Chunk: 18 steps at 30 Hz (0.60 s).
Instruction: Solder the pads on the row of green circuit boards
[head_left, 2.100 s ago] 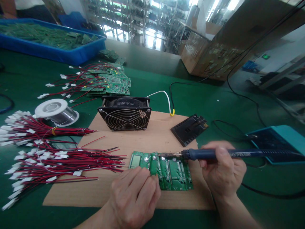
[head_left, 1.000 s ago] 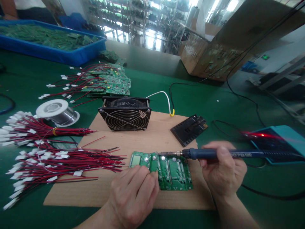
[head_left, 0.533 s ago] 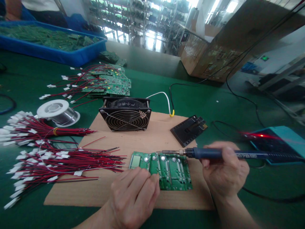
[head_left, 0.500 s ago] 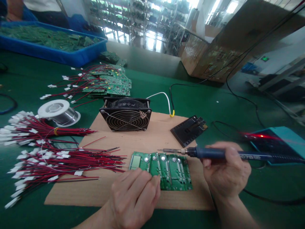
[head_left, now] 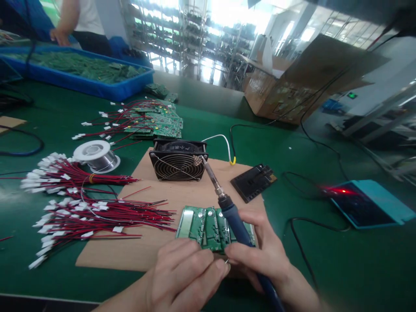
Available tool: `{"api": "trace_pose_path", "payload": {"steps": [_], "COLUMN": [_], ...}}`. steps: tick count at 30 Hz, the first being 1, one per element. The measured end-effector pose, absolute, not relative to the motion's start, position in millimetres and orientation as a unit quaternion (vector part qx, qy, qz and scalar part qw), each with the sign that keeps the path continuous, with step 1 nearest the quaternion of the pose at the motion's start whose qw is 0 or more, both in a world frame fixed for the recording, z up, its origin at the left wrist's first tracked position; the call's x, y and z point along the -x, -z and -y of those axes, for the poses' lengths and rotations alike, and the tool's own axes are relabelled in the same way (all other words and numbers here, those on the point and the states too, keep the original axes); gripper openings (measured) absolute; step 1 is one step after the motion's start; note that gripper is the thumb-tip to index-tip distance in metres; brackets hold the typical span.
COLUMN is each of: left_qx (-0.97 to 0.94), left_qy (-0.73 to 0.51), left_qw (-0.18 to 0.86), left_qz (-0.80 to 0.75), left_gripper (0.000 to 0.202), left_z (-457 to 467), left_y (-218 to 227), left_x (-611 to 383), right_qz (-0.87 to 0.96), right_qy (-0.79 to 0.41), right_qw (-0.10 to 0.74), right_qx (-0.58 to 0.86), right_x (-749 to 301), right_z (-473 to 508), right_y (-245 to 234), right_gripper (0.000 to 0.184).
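Note:
My right hand (head_left: 264, 251) grips a blue soldering iron (head_left: 238, 223), its metal tip pointing up and away in front of the fan (head_left: 178, 167). My left hand (head_left: 186, 271) is closed in a pinch at the near edge of a green circuit board panel (head_left: 195, 225). A tiny silvery end shows between its fingertips, close to my right thumb; what it belongs to is hidden. The board lies on a cardboard sheet (head_left: 130, 255), partly covered by both hands and the iron.
Red-black wires with white connectors (head_left: 130, 214) lie left, below a solder spool (head_left: 97, 156). A black fixture (head_left: 253, 182) sits right, near a teal soldering station (head_left: 373, 203). Behind are wired boards (head_left: 162, 121), a blue bin (head_left: 123, 89), a carton (head_left: 269, 95) and a person's arm (head_left: 68, 21).
My right hand has moved left to meet my left hand, and the soldering iron has swung from lying level to pointing away. The view has shifted slightly.

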<state>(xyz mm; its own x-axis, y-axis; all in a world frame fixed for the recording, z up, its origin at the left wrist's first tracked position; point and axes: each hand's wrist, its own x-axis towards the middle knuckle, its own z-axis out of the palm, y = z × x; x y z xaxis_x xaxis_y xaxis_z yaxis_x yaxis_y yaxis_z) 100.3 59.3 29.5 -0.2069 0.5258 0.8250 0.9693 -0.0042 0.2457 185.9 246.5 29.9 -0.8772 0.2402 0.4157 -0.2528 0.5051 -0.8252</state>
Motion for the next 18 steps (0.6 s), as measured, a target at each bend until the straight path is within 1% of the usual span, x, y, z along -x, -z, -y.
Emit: {"api": "trace_pose_path", "payload": {"steps": [2, 4, 7, 9, 12, 13, 15, 16, 18], "left_qx": [0.551, 0.517, 0.475, 0.474, 0.49, 0.491, 0.489, 0.49, 0.484], "left_qy": [0.427, 0.436, 0.438, 0.447, 0.475, 0.482, 0.49, 0.492, 0.499], "left_qw": [0.267, 0.269, 0.252, 0.232, 0.212, 0.212, 0.219, 0.222, 0.22], "left_qz": [0.666, 0.686, 0.721, 0.723, 0.699, 0.694, 0.688, 0.685, 0.684], "left_gripper": [0.01, 0.01, 0.01, 0.011, 0.012, 0.011, 0.012, 0.013, 0.017], "left_z": [-60.0, -58.9, -52.6, -46.8, -39.6, -38.0, -35.5, -34.4, -31.9], "left_y": [-32.2, -32.9, -31.9, -31.6, -31.8, -31.3, -28.4, -25.9, -19.2], "left_x": [-99.5, -99.5, -101.6, -103.7, -106.2, -106.7, -107.6, -108.2, -110.2], "right_qz": [0.835, 0.848, 0.868, 0.883, 0.893, 0.888, 0.861, 0.838, 0.779], "right_qy": [-0.488, -0.452, -0.386, -0.344, -0.301, -0.294, -0.316, -0.348, -0.433], "right_qw": [0.253, 0.276, 0.311, 0.319, 0.329, 0.344, 0.392, 0.416, 0.453], "right_qx": [0.012, 0.016, 0.007, -0.002, -0.059, -0.076, -0.072, -0.05, 0.007], "right_x": [-186.9, -188.8, -192.8, -194.4, -192.4, -190.9, -187.7, -186.6, -185.4], "right_z": [-255.2, -267.1, -283.9, -290.3, -291.3, -290.0, -287.0, -285.8, -285.1], "right_y": [-32.5, -37.4, -43.8, -44.6, -41.0, -39.1, -35.1, -33.3, -30.7], "right_gripper": [0.044, 0.044, 0.038, 0.036, 0.035, 0.036, 0.04, 0.04, 0.032]}}
